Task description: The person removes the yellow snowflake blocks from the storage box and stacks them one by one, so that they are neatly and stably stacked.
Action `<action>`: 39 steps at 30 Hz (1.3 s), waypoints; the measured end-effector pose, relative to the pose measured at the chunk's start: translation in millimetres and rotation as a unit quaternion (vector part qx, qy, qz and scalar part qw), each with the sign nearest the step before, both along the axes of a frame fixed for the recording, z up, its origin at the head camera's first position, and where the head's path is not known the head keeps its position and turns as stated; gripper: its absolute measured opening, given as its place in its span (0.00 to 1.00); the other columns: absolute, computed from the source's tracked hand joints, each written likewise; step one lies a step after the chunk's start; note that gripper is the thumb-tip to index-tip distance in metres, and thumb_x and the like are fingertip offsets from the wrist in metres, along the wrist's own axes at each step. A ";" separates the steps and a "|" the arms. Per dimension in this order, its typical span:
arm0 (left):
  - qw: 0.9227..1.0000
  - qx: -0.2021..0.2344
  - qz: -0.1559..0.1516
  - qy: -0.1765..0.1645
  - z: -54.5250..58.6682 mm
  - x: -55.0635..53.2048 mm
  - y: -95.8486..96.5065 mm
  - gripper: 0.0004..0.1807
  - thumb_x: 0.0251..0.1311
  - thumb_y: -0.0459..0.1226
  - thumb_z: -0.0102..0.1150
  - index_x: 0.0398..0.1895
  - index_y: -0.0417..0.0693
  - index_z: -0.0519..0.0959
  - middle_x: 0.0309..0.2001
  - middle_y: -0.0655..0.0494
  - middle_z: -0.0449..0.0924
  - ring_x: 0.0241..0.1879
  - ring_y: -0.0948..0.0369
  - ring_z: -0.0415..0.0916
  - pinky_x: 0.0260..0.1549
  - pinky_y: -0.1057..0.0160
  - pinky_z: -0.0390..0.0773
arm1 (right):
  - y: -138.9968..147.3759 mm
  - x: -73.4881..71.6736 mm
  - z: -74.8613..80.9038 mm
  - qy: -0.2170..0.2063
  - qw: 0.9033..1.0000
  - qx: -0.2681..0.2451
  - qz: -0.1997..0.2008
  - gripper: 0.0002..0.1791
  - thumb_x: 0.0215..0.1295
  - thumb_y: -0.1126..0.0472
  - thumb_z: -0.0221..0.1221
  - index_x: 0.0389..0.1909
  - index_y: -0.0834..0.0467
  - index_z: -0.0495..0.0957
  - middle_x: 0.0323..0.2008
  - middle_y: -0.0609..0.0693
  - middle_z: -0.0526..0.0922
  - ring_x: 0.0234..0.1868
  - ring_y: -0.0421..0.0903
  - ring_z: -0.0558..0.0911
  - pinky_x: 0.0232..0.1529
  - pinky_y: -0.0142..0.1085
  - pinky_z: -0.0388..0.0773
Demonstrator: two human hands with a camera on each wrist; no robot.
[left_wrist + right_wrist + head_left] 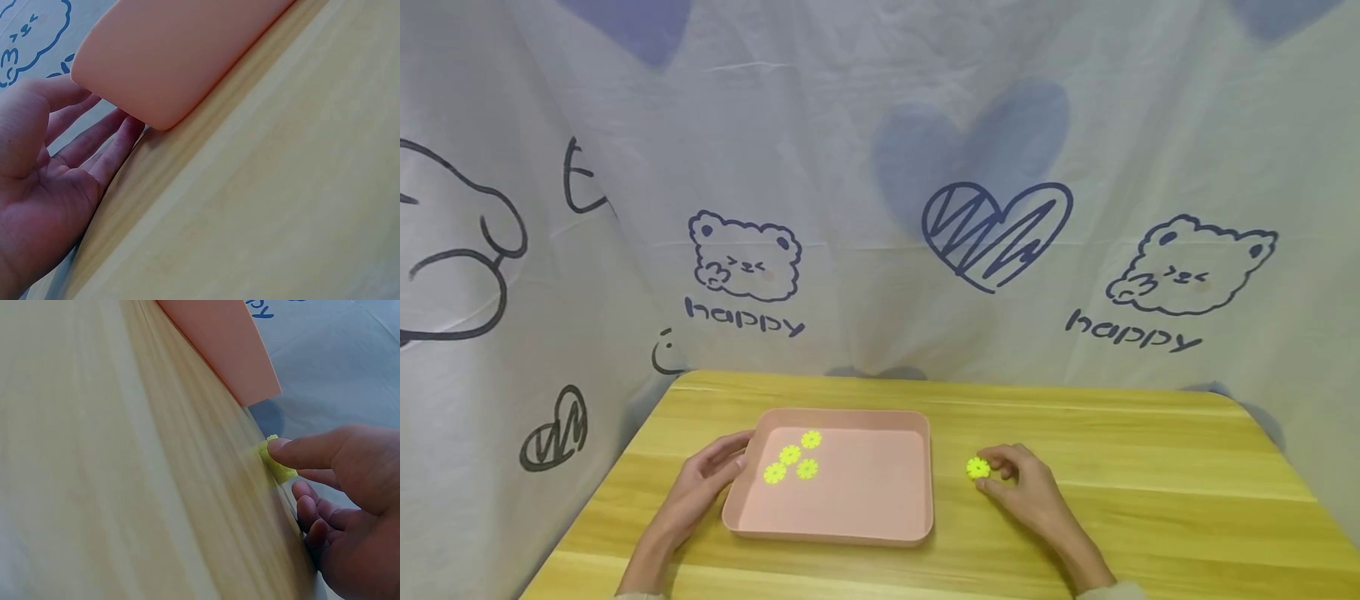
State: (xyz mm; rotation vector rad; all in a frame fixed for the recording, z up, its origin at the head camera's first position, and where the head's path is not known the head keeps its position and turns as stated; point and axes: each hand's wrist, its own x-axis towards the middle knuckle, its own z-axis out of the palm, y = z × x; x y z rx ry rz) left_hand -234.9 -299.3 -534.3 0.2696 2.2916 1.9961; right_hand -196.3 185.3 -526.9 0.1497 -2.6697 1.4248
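In the head view, a shallow pink tray (865, 508) lies on the table. My left hand (696, 483) holds its left side, thumb at the rim and fingers against the outer wall; the left wrist view shows the fingertips low by the tray's bottom edge. Several yellow notched, flower-shaped plastic discs (807, 469) lie flat inside, grouped in the left half. To the right of the tray, my right hand (1030, 492) pinches another yellow disc (977, 468) between thumb and index finger. The right wrist view shows this disc (280, 469) close over the tabletop, the other fingers curled below.
The wood-grain table (1187, 475) reaches out beyond both hands. Behind and to the left hangs a pale cloth (850, 292) printed with hearts, bear faces and lettering. The tray's right wall (231, 350) stands just beyond the right hand's disc.
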 end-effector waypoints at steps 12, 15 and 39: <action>1.000 -0.002 -0.005 -0.002 -0.5 -3.2 1.1 0.29 0.76 0.41 0.56 0.74 0.37 0.66 0.72 0.37 0.67 0.62 0.67 0.75 0.58 0.70 0.76 | 1.7 -1.9 -1.1 -0.003 1.000 0.006 -0.006 0.20 0.57 0.65 0.75 0.51 0.58 0.84 0.40 0.49 0.79 0.41 0.45 0.75 0.42 0.33 0.78; 1.000 0.002 -0.008 0.001 -1.1 -4.0 1.3 0.28 0.77 0.40 0.55 0.74 0.37 0.66 0.72 0.37 0.66 0.63 0.66 0.75 0.59 0.70 0.76 | 2.0 -2.1 -0.2 0.003 1.000 0.008 -0.008 0.20 0.57 0.66 0.75 0.51 0.59 0.84 0.39 0.49 0.78 0.41 0.46 0.75 0.42 0.33 0.78; 1.000 0.004 0.000 -0.001 -0.6 -5.1 -3.4 0.28 0.75 0.39 0.58 0.73 0.37 0.67 0.72 0.39 0.67 0.63 0.68 0.74 0.59 0.69 0.76 | -24.1 10.8 45.0 0.063 0.994 -0.087 -0.006 0.19 0.71 0.66 0.63 0.62 0.55 0.77 0.48 0.53 0.82 0.46 0.45 0.81 0.43 0.32 0.82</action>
